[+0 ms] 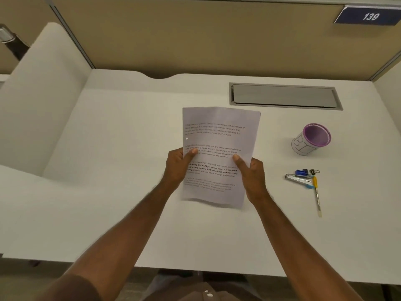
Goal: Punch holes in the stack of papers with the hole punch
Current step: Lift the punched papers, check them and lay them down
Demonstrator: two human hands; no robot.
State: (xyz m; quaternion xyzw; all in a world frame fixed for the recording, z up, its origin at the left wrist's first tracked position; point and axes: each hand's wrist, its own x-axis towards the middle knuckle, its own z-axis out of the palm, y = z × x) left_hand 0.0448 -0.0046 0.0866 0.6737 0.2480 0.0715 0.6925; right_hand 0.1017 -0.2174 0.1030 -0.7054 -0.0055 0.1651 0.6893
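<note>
I hold a stack of printed papers [219, 137] upright above the middle of the white desk [130, 213]. My left hand [176, 168] grips its left edge with the thumb over the text. My right hand [251, 172] grips its right edge the same way. A small round hole shows near the left margin of the top sheet. A metal hole punch [298, 179] with blue parts lies on the desk to the right, apart from both hands.
A purple-rimmed cup [312, 139] stands at the right. A yellow pen [317, 195] and binder clips [308, 171] lie beside the punch. A grey cable hatch [284, 96] sits at the back. Beige partition walls enclose the desk.
</note>
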